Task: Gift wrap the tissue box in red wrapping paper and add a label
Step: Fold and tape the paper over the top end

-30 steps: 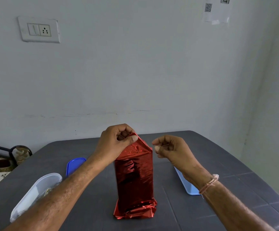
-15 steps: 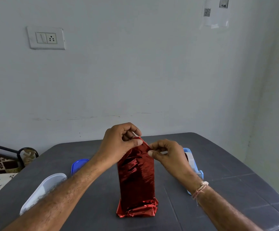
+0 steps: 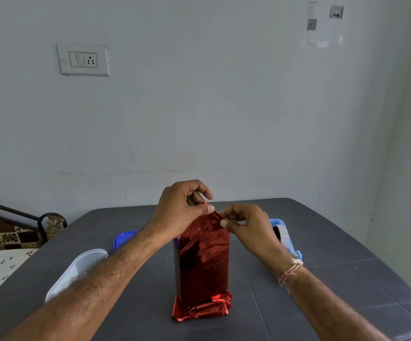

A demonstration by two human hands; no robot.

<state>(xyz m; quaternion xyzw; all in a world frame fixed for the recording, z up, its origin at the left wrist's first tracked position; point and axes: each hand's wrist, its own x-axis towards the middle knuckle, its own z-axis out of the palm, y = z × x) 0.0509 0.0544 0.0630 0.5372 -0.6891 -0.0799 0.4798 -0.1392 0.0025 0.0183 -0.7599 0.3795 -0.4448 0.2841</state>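
The tissue box (image 3: 203,264) stands on end in the middle of the dark grey table (image 3: 334,242), covered in shiny red wrapping paper that is crumpled at its base. My left hand (image 3: 182,210) pinches the folded paper flap at the top of the box between thumb and fingers. My right hand (image 3: 246,225) pinches the same top flap from the right side, thumb against it; I cannot see whether it also holds tape. A light blue tape dispenser (image 3: 285,237) lies just behind my right wrist, partly hidden.
A clear plastic container (image 3: 76,271) lies at the left under my left forearm, with a blue lid (image 3: 123,238) behind it. A patterned bed and a black metal rail (image 3: 15,215) are off the table's left edge. The white wall stands close behind.
My right hand moved left from beside the box onto the top flap, where it now pinches the paper. My left hand kept its grip. The view tilted down slightly.
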